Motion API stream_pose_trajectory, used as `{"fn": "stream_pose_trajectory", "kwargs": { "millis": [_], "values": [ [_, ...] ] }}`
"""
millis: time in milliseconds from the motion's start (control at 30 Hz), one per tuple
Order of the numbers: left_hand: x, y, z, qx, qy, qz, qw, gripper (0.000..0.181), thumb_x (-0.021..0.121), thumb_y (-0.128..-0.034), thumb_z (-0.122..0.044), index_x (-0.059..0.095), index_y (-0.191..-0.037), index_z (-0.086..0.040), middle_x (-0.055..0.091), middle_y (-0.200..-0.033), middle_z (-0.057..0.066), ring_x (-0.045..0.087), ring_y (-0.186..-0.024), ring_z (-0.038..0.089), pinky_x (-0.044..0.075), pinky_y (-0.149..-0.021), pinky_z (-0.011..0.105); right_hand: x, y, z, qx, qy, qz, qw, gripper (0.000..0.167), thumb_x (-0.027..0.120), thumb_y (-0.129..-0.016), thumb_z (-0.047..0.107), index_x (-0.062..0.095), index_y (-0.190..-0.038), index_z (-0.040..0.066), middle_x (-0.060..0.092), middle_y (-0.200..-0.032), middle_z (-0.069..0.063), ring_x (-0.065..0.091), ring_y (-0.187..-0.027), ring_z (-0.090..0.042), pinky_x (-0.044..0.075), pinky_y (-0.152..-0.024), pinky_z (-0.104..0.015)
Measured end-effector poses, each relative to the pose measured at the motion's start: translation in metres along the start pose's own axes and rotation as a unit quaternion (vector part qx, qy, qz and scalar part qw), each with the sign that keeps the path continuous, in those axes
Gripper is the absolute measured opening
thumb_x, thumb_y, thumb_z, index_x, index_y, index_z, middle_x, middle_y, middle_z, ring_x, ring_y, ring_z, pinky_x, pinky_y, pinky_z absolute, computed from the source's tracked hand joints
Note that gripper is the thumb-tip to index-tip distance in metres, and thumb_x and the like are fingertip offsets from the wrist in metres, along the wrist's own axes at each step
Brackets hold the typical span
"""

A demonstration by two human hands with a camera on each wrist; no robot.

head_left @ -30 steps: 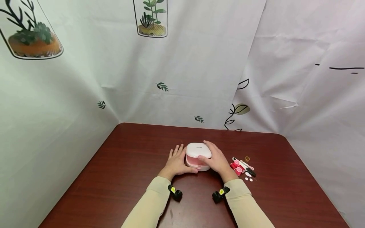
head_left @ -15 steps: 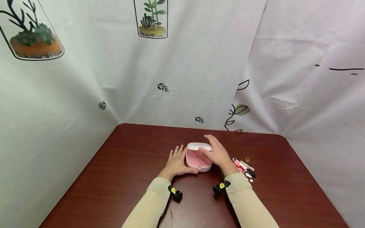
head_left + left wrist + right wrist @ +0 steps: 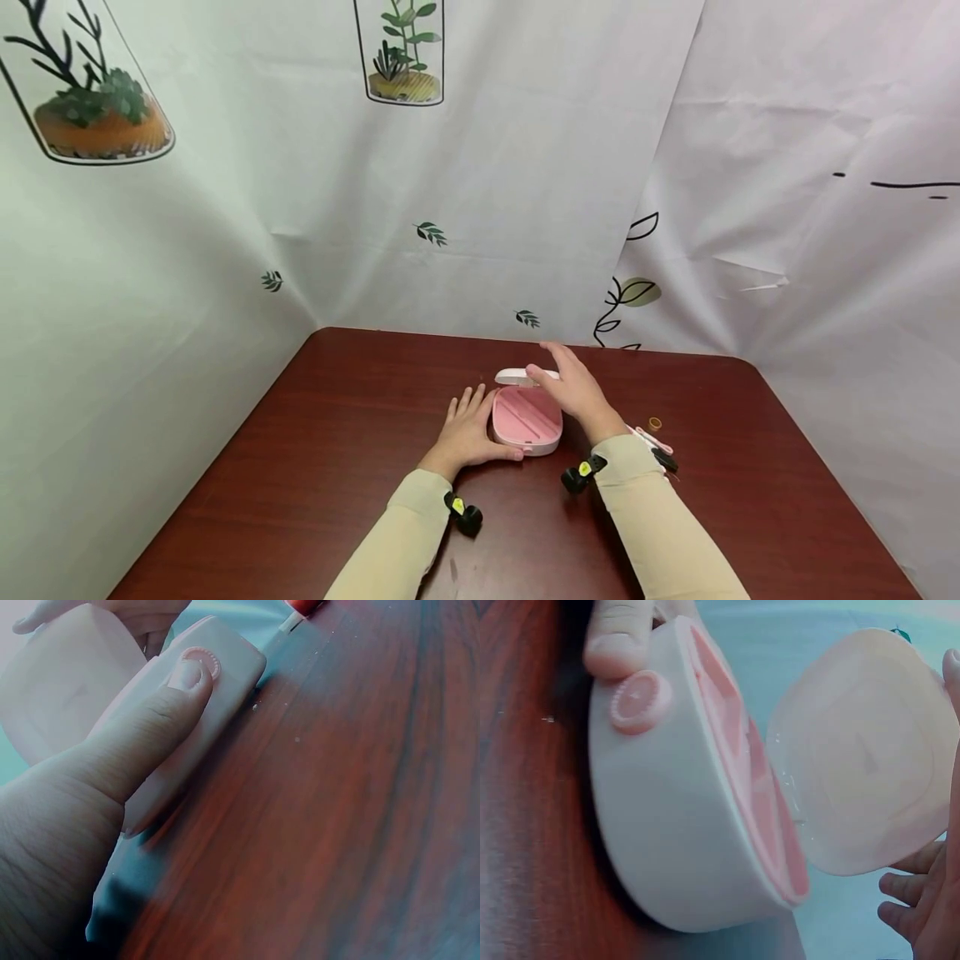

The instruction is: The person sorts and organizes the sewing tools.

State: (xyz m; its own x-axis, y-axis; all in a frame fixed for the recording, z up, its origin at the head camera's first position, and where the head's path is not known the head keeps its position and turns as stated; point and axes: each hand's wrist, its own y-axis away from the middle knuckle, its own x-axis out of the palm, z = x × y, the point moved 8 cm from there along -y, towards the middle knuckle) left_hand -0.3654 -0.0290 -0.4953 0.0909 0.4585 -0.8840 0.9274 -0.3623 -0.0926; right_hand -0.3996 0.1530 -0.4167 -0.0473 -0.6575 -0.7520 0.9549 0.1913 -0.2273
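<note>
A small white box (image 3: 546,449) with a pink, compartmented inside sits on the table, its white lid (image 3: 512,377) raised on the far side. My left hand (image 3: 463,435) rests against the box's left side with straight, spread fingers. Its thumb (image 3: 154,735) presses the front beside a round pink button (image 3: 636,703). My right hand (image 3: 577,395) is over the box's far right, at the lid. In the right wrist view the thumb and fingers lie extended by the lid's edge; whether they touch it is unclear.
Right of the right forearm lie a yellowish ring (image 3: 655,423), a slim white-and-pink item (image 3: 654,440) and a black piece (image 3: 663,459), partly hidden by the sleeve. A white printed cloth (image 3: 480,167) hangs behind the brown table (image 3: 337,433).
The lid has swung up and back from half raised, uncovering the pink inside. My right hand has moved up and away with it; my left hand stays at the box.
</note>
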Motion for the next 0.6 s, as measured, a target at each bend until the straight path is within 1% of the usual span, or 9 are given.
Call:
{"fn": "stream_pose_trajectory", "kwargs": {
  "millis": [67,267,433,600],
  "values": [
    [0.000,0.000,0.000,0.001,0.003,0.000,1.0000,0.128,0.074,-0.0627,-0.082,0.027,-0.161,-0.016,0.020,-0.166,0.016,0.011,-0.154,0.037,0.008,-0.122,0.057,-0.002,-0.004,0.000,0.003,-0.005,-0.001,1.0000,0.073,0.053,-0.098,0.060,0.042,-0.153,0.013,0.038,-0.158,-0.015,0.036,-0.144,-0.037,0.032,-0.113,-0.062],
    [-0.001,0.001,-0.001,0.004,0.005,-0.002,1.0000,0.124,0.076,-0.0637,-0.080,0.029,-0.160,-0.017,0.021,-0.166,0.015,0.012,-0.154,0.037,0.008,-0.122,0.058,-0.005,-0.016,-0.002,0.015,-0.012,0.001,0.9998,0.079,0.046,-0.099,0.065,0.041,-0.154,0.010,0.038,-0.158,-0.019,0.034,-0.146,-0.039,0.028,-0.116,-0.060],
    [-0.002,0.001,-0.002,0.009,0.005,-0.008,0.9999,0.122,0.077,-0.0642,-0.078,0.030,-0.160,-0.018,0.023,-0.165,0.018,0.014,-0.153,0.039,0.010,-0.121,0.059,-0.007,-0.025,-0.006,0.039,-0.021,0.015,0.9989,0.084,0.042,-0.098,0.069,0.036,-0.157,0.010,0.035,-0.159,-0.020,0.030,-0.147,-0.040,0.026,-0.116,-0.061],
    [-0.001,0.001,-0.001,0.006,0.001,-0.007,1.0000,0.122,0.076,-0.0639,-0.079,0.029,-0.160,-0.020,0.021,-0.166,0.017,0.013,-0.153,0.039,0.009,-0.122,0.058,-0.007,-0.035,-0.009,0.064,-0.018,0.033,0.9973,0.093,0.035,-0.096,0.076,0.030,-0.159,0.008,0.030,-0.160,-0.024,0.027,-0.148,-0.043,0.024,-0.117,-0.063]
  ]
}}
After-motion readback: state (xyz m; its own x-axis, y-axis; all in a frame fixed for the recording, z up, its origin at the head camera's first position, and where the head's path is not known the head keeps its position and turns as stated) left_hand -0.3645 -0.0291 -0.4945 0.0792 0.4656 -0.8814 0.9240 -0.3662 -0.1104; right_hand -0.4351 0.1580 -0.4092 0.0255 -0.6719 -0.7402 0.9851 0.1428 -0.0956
